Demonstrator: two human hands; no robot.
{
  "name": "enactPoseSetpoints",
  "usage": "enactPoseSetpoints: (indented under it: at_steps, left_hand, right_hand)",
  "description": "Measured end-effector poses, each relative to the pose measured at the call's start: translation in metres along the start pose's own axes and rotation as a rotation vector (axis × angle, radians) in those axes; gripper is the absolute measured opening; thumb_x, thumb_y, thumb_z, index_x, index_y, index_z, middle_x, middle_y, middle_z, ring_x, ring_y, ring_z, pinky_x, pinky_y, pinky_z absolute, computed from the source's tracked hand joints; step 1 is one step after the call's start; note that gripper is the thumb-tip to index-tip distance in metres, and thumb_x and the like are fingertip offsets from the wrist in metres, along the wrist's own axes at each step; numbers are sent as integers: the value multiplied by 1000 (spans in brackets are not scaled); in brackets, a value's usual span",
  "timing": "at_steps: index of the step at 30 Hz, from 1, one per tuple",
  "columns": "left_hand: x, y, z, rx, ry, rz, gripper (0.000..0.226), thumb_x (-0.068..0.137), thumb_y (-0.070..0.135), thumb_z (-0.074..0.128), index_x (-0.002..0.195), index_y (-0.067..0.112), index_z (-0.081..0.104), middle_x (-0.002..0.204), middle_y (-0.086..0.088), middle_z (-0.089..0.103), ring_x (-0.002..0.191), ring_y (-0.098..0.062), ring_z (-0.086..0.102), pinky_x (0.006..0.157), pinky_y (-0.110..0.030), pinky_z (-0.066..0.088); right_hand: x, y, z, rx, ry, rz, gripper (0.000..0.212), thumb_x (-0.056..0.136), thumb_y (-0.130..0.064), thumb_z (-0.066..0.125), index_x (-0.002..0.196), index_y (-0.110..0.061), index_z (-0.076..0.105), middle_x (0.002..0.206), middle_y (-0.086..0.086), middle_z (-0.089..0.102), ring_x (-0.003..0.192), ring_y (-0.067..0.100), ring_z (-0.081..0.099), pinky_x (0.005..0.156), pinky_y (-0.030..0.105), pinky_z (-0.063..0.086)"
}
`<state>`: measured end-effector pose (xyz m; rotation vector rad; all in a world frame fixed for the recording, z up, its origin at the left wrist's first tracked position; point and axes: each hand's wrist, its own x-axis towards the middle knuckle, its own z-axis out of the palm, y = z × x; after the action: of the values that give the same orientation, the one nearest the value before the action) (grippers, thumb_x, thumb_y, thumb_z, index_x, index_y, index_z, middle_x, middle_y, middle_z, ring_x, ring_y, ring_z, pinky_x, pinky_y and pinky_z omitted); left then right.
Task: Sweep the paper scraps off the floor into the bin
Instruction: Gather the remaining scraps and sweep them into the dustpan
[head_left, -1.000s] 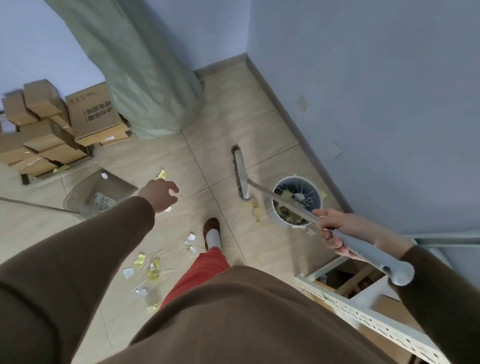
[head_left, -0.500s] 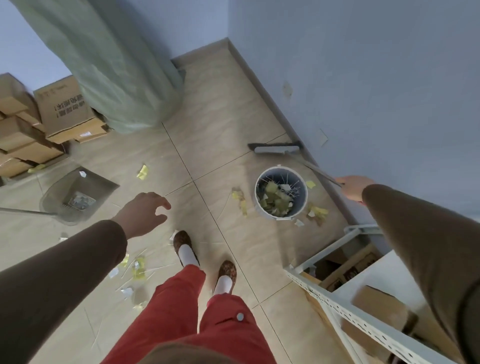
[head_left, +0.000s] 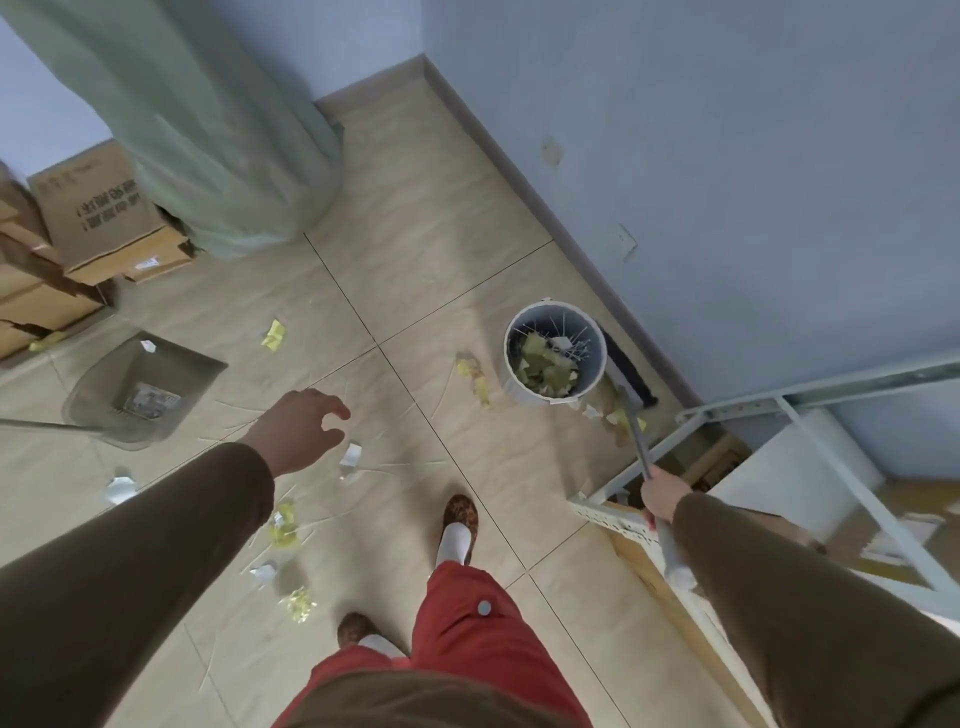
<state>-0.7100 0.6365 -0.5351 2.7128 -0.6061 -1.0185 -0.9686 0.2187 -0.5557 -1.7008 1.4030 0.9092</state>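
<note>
A round white bin (head_left: 592, 382) holding yellow and white scraps stands near the right wall. My right hand (head_left: 662, 493) grips the grey broom handle (head_left: 638, 441); the broom head (head_left: 626, 371) rests on the floor between the bin and the wall. My left hand (head_left: 298, 428) hovers empty with fingers spread over the floor. Paper scraps (head_left: 285, 522) lie scattered below that hand, with more paper scraps (head_left: 475, 379) beside the bin and one scrap (head_left: 274, 332) farther off. A grey dustpan (head_left: 143, 392) sits on the floor at the left.
Stacked cardboard boxes (head_left: 98, 218) and a tall green sack (head_left: 208, 130) stand at the back left. A white metal shelf frame (head_left: 753, 467) crowds the right side next to the bin. My feet (head_left: 460, 525) stand on the beige tiles.
My right hand has swung the broom from beyond the bin round to its right side, by the wall. My left hand stayed hovering over the floor. I have stepped a little.
</note>
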Motion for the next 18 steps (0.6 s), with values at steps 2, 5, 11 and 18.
enactPoseSetpoints:
  at_steps: [2, 5, 11, 18]
  left_hand:
    - [-9, 0, 2, -11, 6, 13, 30, 92, 29, 65, 122, 28, 65, 130, -2, 59, 122, -25, 49, 103, -38, 41]
    - [-31, -5, 9, -10, 13, 51, 31, 92, 28, 65, 123, 26, 66, 128, -3, 60, 119, -25, 52, 101, -37, 42]
    - [-80, -32, 30, -37, -10, 68, 30, 92, 29, 64, 122, 27, 66, 123, -5, 59, 106, -22, 53, 96, -35, 43]
    - [-132, -70, 52, -79, 8, 43, 29, 91, 29, 65, 119, 26, 67, 121, -6, 62, 103, -22, 56, 94, -35, 44]
  right_hand:
    - [-23, -4, 36, 101, -34, 5, 48, 101, 0, 37, 149, -5, 34, 77, 6, 43, 61, 18, 47, 52, 30, 42]
    - [-71, -10, 94, 287, 4, 87, 26, 105, -14, 35, 129, -7, 43, 79, 12, 47, 60, 18, 48, 52, 28, 44]
    - [-148, -8, 168, 576, -31, 142, 19, 106, -19, 30, 115, -7, 43, 72, 9, 44, 53, 15, 42, 48, 25, 37]
    - [-191, 27, 231, 605, -201, 140, 18, 102, -9, 32, 91, -8, 46, 70, 8, 44, 46, 14, 46, 36, 19, 40]
